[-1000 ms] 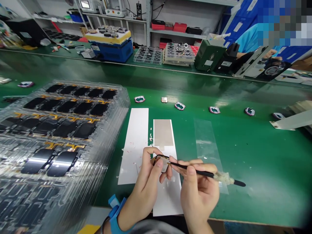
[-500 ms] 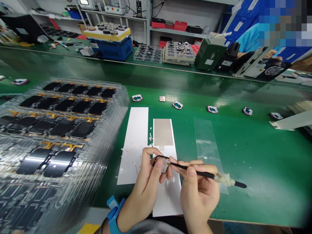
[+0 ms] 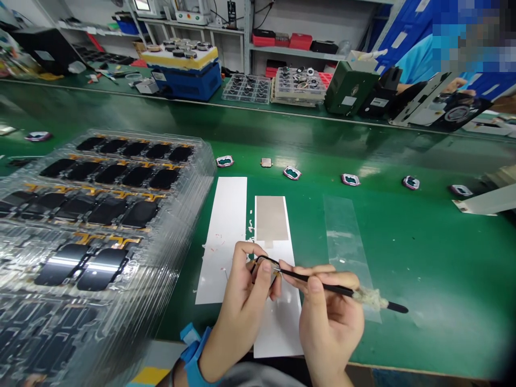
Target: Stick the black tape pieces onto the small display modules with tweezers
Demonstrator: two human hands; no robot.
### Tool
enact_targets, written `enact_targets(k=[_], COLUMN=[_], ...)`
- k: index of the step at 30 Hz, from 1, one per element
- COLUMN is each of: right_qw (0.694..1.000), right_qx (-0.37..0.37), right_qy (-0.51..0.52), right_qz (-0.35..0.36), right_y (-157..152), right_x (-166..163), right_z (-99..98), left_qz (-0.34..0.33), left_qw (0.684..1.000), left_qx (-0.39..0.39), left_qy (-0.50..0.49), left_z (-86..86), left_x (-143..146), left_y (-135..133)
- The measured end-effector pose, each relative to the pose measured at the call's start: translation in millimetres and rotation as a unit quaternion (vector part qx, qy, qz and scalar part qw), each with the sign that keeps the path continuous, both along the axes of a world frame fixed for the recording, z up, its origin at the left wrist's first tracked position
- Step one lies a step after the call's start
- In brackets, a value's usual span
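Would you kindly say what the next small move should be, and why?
Perhaps nudge the black tool gently along the small part, since the right hand holds the tool's tip at it while the left hand pinches it.

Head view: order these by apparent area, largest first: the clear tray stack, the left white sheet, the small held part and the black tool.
1. Clear tray stack, running out of frame
2. Left white sheet
Unranked, both smaller: held part and black tool; each is partly covered.
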State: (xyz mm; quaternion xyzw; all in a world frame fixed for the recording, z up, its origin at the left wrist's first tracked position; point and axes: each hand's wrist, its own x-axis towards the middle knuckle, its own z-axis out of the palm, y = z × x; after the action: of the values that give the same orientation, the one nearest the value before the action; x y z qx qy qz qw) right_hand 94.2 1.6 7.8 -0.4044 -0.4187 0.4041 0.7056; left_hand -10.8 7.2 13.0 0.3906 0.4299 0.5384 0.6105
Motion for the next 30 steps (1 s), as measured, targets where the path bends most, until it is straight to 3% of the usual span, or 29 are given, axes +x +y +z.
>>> enact_targets(k=[7, 12, 15, 19, 23, 30], right_qw=[0.998, 0.996, 0.986, 0.961, 0.949, 0.951], right_qx=[-0.010, -0.055, -0.101, -0.139, -0.150, -0.144], right_qy=[0.052, -0.020, -0.121, -0.238, -0.278, -0.270], right_qz=[-0.022, -0.072, -0.047, 0.003, 0.017, 0.026], right_y=[2, -2, -15, -34, -42, -40], right_x=[14, 60, 87, 101, 97, 95], right_z=[4.5, 8.7, 0.1, -14.7, -22.6, -27.2], left_qz=[0.007, -0.074, -0.175, -0.270, -0.302, -0.321], left_qw=[0.999, 0.989, 0.959, 0.894, 0.855, 0.834], left_qx=[-0.005, 0.014, 0.058, 0.096, 0.108, 0.106], left_qy=[0.040, 0.130, 0.217, 0.345, 0.408, 0.436], left_z=[0.2, 3.5, 7.5, 12.2, 13.0, 14.5], left_x=[-2, -3, -3, 2, 7, 6], left_y=[6, 1, -2, -4, -5, -5])
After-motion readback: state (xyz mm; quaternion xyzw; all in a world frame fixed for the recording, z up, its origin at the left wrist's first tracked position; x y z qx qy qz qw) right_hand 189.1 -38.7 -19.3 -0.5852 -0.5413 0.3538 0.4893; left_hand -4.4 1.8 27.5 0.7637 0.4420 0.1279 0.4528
